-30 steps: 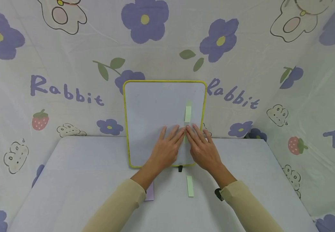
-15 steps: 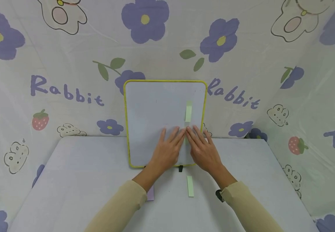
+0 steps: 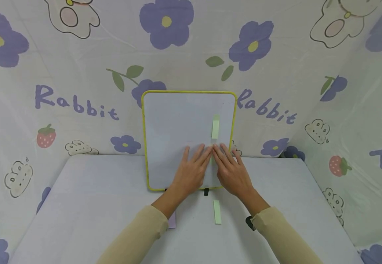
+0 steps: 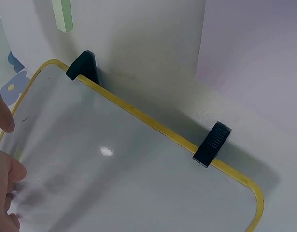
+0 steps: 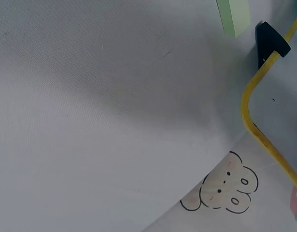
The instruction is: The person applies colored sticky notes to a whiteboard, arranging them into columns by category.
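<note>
A whiteboard [image 3: 164,121] with a yellow rim stands on the table against the patterned backdrop. My left hand [image 3: 189,170] rests on its lower right part, fingers straight and spread. My right hand [image 3: 233,170] lies beside it with extended fingers, and the index fingertips nearly meet. Under these fingers a pale green sticky strip [image 3: 212,160] shows partly; the rest is hidden. Above it another green sticky strip [image 3: 215,127] hangs on the board. In the left wrist view, part of the left hand [image 4: 6,186] shows at the edge; the right wrist view shows no hand.
A green sticky-note pad [image 3: 217,212] lies on the table [image 3: 105,205] in front of the board. A purple pad [image 3: 172,222] lies partly under the left forearm. Black feet [image 4: 213,144] hold the board's lower edge.
Both hands have slid slightly down the board since the first frame, then stayed put. The strips and pads lie as before.
</note>
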The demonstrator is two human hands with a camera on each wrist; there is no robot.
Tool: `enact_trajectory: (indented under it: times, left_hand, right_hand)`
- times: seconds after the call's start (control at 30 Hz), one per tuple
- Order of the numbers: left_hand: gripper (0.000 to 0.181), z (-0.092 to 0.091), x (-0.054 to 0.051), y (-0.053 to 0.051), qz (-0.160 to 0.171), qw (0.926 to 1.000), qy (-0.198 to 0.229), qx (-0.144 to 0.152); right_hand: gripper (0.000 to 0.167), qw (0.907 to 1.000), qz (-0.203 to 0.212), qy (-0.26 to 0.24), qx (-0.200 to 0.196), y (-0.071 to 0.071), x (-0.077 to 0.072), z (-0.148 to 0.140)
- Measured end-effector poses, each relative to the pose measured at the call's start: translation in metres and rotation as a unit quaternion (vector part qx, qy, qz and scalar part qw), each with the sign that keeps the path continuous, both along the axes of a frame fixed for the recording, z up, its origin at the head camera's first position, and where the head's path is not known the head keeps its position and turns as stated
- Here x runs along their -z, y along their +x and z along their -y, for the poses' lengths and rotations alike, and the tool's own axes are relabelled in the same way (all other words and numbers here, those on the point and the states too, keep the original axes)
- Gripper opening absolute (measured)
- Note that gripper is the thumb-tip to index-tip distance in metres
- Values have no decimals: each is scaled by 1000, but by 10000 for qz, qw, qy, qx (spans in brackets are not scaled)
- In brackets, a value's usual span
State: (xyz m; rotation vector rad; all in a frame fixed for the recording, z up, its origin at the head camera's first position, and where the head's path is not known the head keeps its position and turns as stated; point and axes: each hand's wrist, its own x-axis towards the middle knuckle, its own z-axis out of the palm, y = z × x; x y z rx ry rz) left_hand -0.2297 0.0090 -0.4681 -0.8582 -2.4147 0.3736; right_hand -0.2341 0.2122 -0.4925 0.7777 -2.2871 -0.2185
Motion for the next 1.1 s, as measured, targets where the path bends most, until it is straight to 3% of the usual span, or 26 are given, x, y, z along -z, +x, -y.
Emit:
enact_trajectory:
  times: [0.27,0.4,0.63,0.9,1.1]
  left_hand:
    - [63,1,-2,0,-26,10000,10,9]
    - [65,4,-4,1,112,9999,-99,29]
    - [64,14,-11,2,168,9994,-117,287]
    - [58,45,-11,8,290,9960,440,717]
    - [57,78,-5,19,654,9888,960,935]
  right_hand:
    - [78,10000,48,-28,-47,1,-3,1]
    - [76,9999,118,-19,-68,3,-5,3]
    - [72,9997,226,52,-16,7,-9,3]
    - [68,9991,366,-206,-70,13,-8,2]
    - [69,9938,786,-725,-299,25,-9,9]
